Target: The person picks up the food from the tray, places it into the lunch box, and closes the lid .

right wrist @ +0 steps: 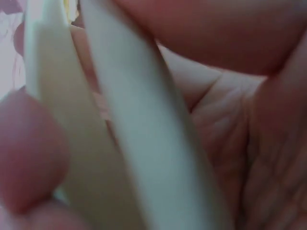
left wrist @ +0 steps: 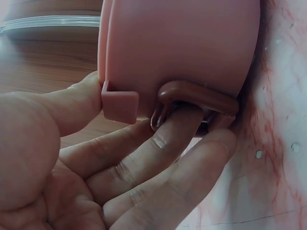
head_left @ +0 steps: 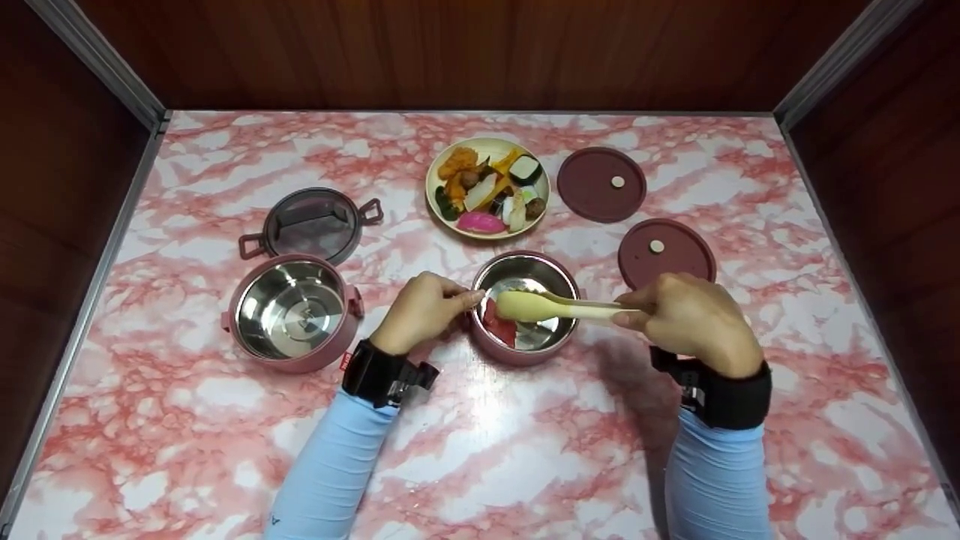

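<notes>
From where I stand, 2 light-blue sleeves (head_left: 330,465) reach over the table (head_left: 480,465), each with a black wrist band (head_left: 727,394). The right hand (head_left: 694,319) holds pale tongs (head_left: 532,307), with the 2 arms of them between its thumb and fingers. The left hand (head_left: 420,311) grips the small pot (head_left: 517,358): the thumb is at the rim, and fingers curl through its brown side handle (left wrist: 201,96). This pot stands upright between both hands, and the tongs' heads reach inside it, beside a red piece (head_left: 501,328); whether they pinch it, I cannot say fairly from here. To the left stands 1 larger pot (head_left: 300,364), open, with a dark lid (head_left: 319,232) just behind it. On the right lie 2 maroon lids (head_left: 601,186). Farther, a round plate (head_left: 433,169) carries mixed food pieces (head_left: 484,191), before the brown wall (head_left: 480,52).
</notes>
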Demonstrator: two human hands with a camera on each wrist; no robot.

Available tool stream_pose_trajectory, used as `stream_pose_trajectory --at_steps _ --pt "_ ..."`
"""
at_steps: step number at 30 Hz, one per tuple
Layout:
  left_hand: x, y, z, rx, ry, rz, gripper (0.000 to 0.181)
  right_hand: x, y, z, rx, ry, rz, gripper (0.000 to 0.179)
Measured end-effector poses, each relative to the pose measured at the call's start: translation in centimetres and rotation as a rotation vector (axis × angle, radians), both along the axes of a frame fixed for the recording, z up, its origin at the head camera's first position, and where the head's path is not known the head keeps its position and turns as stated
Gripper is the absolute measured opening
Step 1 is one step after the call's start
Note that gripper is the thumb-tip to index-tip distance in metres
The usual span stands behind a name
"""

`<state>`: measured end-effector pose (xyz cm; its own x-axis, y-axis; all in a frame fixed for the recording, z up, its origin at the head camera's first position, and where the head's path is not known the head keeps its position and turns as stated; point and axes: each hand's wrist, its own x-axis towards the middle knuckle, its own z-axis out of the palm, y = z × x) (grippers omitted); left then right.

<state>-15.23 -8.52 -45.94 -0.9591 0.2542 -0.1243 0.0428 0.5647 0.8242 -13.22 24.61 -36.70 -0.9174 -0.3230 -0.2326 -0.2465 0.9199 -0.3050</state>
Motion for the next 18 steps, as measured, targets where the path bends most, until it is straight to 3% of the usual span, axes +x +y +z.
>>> stream_pose_trajectory --at_steps 4,10,18 --pt "0.0 -0.1 -0.1 0.004 0.008 -0.001 0.029 0.0 -0.3 -0.1 0.010 0.002 0.016 0.021" --pt "-0.1 0.0 -0.2 -0.001 0.000 0.009 0.028 0.2 -0.1 0.3 0.011 -0.021 -0.004 0.029" --pt "-0.1 0.0 -0.1 0.007 -0.016 0.006 0.028 0.6 1.6 1.1 -0.044 0.050 -0.068 0.043"
